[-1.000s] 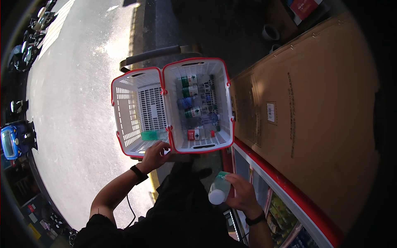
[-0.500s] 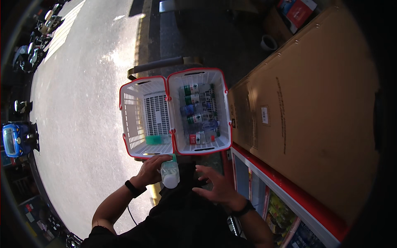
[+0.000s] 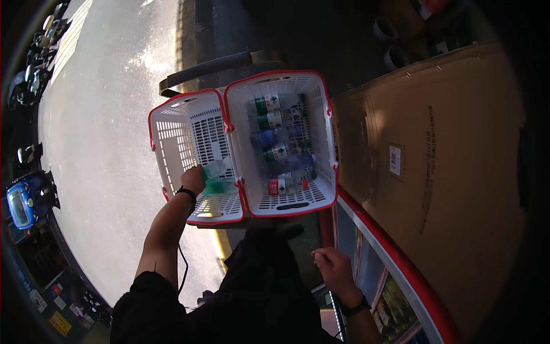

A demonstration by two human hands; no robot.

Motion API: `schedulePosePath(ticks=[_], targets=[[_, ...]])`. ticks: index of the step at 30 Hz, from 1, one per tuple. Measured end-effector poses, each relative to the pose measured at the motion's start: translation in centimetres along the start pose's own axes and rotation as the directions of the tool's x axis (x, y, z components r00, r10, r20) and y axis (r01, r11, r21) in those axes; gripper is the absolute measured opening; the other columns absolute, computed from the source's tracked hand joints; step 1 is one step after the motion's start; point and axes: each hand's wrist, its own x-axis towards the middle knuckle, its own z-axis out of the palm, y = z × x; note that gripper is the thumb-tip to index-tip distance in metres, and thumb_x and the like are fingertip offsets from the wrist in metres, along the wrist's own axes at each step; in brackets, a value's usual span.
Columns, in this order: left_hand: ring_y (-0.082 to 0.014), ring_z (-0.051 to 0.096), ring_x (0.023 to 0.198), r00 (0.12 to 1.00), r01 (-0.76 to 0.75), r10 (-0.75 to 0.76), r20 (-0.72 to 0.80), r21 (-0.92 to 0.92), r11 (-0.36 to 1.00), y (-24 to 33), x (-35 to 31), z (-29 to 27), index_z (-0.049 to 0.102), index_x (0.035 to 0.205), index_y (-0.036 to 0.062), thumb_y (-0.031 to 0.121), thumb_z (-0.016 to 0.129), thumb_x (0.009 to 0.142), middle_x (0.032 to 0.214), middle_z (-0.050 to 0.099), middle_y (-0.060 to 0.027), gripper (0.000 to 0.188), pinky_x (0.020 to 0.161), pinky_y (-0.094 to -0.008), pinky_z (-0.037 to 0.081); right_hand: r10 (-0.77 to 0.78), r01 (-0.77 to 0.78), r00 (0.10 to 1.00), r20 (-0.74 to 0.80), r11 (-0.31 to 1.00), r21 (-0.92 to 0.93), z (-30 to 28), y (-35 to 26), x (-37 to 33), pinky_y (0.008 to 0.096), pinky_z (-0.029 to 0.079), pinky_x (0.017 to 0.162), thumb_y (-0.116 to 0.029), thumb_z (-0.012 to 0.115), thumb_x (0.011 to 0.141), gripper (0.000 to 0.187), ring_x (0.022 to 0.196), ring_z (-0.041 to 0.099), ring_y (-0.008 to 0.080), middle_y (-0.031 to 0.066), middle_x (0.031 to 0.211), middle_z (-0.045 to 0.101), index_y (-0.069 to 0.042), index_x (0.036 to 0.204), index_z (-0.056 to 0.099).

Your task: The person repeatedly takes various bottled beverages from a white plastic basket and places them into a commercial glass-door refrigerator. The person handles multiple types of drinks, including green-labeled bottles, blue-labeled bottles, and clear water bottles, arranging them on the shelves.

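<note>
from the head view i see my left hand [image 3: 193,179] inside the left basket [image 3: 172,132], fingers wrapped round a clear bottle [image 3: 216,168] – low in it. my right hand [image 3: 330,268] hangs loosely curled, holding nothing, beside the red-edged cooler [image 3: 378,241].

Left basket [image 3: 189,143] mostly bare, lots of room for hand; right basket [image 3: 281,143] crowded with bottles [image 3: 275,152]; big cardboard box [image 3: 435,172] blocks right side

Two white red-rimmed baskets [image 3: 275,209] side by side, right one full of bottles [image 3: 274,152]
</note>
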Motion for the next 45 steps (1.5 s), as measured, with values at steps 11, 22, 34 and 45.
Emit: schedulePosePath(ticks=[11, 22, 34, 45], targets=[[-0.0389, 0.064, 0.128, 0.983, -0.035, 0.032, 0.183, 0.016, 0.999, 3.5, 4.0, 4.5, 0.058, 0.133, 0.005, 0.008, 0.066, 0.089, 0.137, 0.062, -0.0198, 0.045, 0.102, -0.0491, 0.057, 0.071, -0.062, 0.99, -0.125, 0.995, 0.076, 0.9, 3.0, -2.8, 0.0319, 0.056, 0.076, -0.018, 0.061, 0.108, 0.023, 0.083, 0.073, 0.0187, 0.0118, 0.096, 0.074, 0.0, 0.108, 0.074], [-0.0415, 0.065, 0.125, 0.992, -0.119, 0.123, 0.01, -0.214, 0.97, 3.5, -4.1, 5.1, 0.066, 0.132, 0.0016, 0.024, 0.076, 0.083, 0.128, 0.07, -0.0257, 0.055, 0.11, -0.0485, 0.052, -0.043, 0.043, 0.983, -0.179, 0.999, -0.002, 0.7, 3.7, -11.1, 0.0368, 0.058, 0.076, -0.021, 0.065, 0.105, 0.019, 0.092, 0.075, 0.0294, 0.0144, 0.101, 0.074, -0.005, 0.111, 0.073], [-0.0431, 0.067, 0.099, 0.722, -0.585, 0.449, -0.526, -0.119, 0.802, 11.5, -25.5, 2.0, 0.071, 0.093, 0.0072, 0.015, 0.065, 0.092, 0.099, 0.07, -0.0199, 0.01, 0.09, -0.0527, 0.055, -0.291, 0.275, 0.811, -0.508, 0.955, -0.107, -0.8, 11.2, -33.2, 0.0402, 0.057, 0.079, -0.027, 0.064, 0.106, 0.024, 0.092, 0.072, 0.0312, 0.0119, 0.103, 0.073, -0.006, 0.113, 0.072], [-0.0335, 0.07, 0.071, 0.082, -0.964, 0.83, -0.552, 0.168, 0.207, 30.5, -49.5, -8.2, 0.073, 0.093, 0.01, 0.01, 0.071, 0.087, 0.081, 0.069, -0.0098, 0.007, 0.063, -0.0448, 0.058, -0.536, 0.222, -0.208, -0.818, 0.789, -0.573, -5.3, 8.3, -59.3, 0.0292, 0.053, 0.063, -0.003, 0.077, 0.092, 0.016, 0.072, 0.067, 0.0177, 0.0127, 0.099, 0.075, 0.001, 0.106, 0.073]])
